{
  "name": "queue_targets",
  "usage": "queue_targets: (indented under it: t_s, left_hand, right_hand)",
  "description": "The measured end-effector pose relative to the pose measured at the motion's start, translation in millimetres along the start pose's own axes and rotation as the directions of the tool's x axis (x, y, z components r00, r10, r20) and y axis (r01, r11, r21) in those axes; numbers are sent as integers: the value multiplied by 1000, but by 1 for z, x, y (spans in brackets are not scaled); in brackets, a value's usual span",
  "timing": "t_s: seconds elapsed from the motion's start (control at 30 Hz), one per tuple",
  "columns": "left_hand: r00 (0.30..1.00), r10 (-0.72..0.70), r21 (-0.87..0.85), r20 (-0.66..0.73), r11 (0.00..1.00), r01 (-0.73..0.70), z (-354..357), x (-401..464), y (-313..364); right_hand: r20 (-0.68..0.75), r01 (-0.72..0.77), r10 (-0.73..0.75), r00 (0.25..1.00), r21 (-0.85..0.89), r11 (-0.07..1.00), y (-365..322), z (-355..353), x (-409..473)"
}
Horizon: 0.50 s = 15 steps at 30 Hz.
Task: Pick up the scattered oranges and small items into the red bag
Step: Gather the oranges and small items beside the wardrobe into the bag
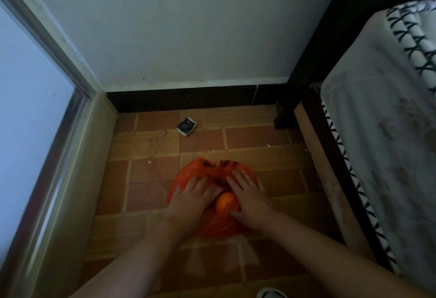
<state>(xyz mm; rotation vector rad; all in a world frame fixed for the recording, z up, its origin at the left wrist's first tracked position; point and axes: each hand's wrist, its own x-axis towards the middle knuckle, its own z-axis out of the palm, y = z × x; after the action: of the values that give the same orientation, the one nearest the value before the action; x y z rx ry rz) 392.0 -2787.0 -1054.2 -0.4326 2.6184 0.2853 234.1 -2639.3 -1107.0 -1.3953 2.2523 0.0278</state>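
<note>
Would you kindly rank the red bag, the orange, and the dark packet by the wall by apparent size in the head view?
1. red bag
2. orange, partly hidden between the hands
3. dark packet: looks close to the orange and lies farther away, so this order is unsure.

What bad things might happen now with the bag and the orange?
The orange sits between the left hand and right hand, which rest flat on the red bag; it might roll out onto the floor tiles. Pressing down could tear the thin plastic. The small dark packet by the wall and the white scraps could get forgotten.
</note>
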Motion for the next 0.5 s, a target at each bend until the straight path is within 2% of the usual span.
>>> queue_targets:
  t_s: [0.1, 0.33, 0.43, 0.5]
  left_hand:
    - [993, -110, -62, 50, 992, 113, 4, 9, -8]
    - [971, -225, -108, 80, 966, 233, 26, 10, -18]
    - [981, -190, -164, 46, 967, 195, 25, 6, -19]
    - [989, -147, -196, 10, 970, 147, 22, 2, -20]
  right_hand:
    - [70, -83, 79, 994, 64, 994, 15, 12, -10]
    - [206, -147, 125, 971, 95, 985, 41, 20, -31]
    - [176, -121, 96, 980, 141, 983, 44, 22, -29]
    - [80, -69, 56, 995, 172, 983, 42, 19, -24]
